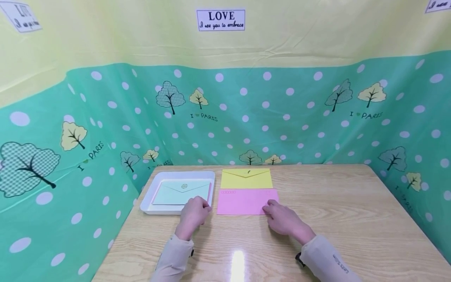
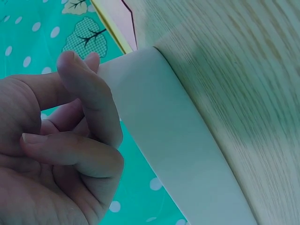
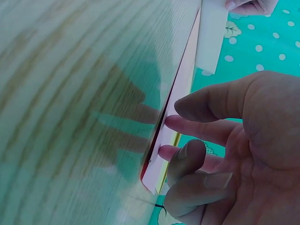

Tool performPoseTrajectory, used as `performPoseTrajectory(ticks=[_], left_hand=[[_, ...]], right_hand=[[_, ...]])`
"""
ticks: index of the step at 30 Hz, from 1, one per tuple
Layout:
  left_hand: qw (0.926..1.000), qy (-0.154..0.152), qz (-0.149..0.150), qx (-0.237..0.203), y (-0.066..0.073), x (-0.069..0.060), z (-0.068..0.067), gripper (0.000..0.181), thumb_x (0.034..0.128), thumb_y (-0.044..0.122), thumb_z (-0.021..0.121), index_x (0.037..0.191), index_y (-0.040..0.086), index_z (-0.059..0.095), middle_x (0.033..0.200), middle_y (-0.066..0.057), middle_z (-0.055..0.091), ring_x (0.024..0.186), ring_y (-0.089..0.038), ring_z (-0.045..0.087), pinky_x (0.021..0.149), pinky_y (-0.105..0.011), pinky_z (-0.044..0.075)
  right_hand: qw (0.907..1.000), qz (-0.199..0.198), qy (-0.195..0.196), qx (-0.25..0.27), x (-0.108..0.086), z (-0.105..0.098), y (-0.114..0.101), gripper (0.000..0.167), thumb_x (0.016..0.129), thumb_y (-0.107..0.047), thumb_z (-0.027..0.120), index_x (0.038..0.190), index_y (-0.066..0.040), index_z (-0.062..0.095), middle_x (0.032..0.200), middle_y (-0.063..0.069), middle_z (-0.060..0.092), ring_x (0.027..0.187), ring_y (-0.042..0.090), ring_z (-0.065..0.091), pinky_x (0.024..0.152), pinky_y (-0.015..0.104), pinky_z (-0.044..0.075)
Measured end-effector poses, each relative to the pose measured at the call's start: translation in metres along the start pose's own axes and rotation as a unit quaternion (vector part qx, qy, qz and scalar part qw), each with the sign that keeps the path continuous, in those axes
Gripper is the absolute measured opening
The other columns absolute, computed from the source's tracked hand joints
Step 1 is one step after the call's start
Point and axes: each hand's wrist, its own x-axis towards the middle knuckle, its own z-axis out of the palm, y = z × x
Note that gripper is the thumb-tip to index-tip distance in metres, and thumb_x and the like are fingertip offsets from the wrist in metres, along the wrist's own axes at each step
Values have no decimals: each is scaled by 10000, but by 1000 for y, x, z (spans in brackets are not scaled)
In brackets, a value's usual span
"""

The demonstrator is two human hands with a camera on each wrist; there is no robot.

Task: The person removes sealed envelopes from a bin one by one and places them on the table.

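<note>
My left hand is at the front right corner of the white tray, its fingers loosely curled. In the left wrist view its fingertips lie by the tray's rim, and I see nothing held in them. In the tray lies a mint green envelope with a round seal, a pink edge showing beneath its right side. My right hand touches the right end of a pink envelope with its fingertips; in the right wrist view the thumb stands apart from the other fingertips. A yellow envelope lies just behind the pink one.
The tray stands at the left of the wooden table, beside the two envelopes. A green and yellow curtain with dots and trees hangs behind the table and along both sides.
</note>
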Motion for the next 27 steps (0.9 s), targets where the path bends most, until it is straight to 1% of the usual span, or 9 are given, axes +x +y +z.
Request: performPoseTrajectory(ticks=[4,9,13,19,27], left_hand=[[10000,-36,-42,-22,-1,1,-1,133,998,119,724,925,30,791,636,-62,642,490,-167,592,487,-297,450],[10000,-9,-38,3,-2,3,0,131,995,120,726,923,33,792,623,-49,632,486,-163,589,486,-294,440],[10000,-7,-53,-3,-3,4,0,133,994,122,726,913,40,793,613,-40,623,484,-162,585,492,-297,438],[9999,-59,-69,-55,-4,2,0,129,994,130,728,923,44,793,628,-39,623,495,-165,588,499,-305,445],[10000,-33,-20,-56,-6,2,1,120,993,125,729,929,49,795,629,-24,612,499,-167,594,508,-316,455]], right_hand=[[10000,10,25,-12,1,-2,-1,380,973,-9,639,1350,20,680,1395,209,588,1266,414,604,1046,594,479],[10000,-29,30,3,-1,-4,-1,384,979,-3,625,1358,26,671,1434,239,565,1295,442,581,1055,614,464],[10000,-5,10,27,-1,-4,-1,405,997,-17,609,1398,26,640,1471,250,540,1329,445,557,1071,615,449],[9999,-49,125,53,0,-3,0,397,1024,-35,590,1413,38,618,1442,239,563,1316,424,571,1063,596,465],[9997,103,116,171,0,0,1,399,1039,-56,584,1426,35,608,1459,235,555,1333,431,555,1071,619,446]])
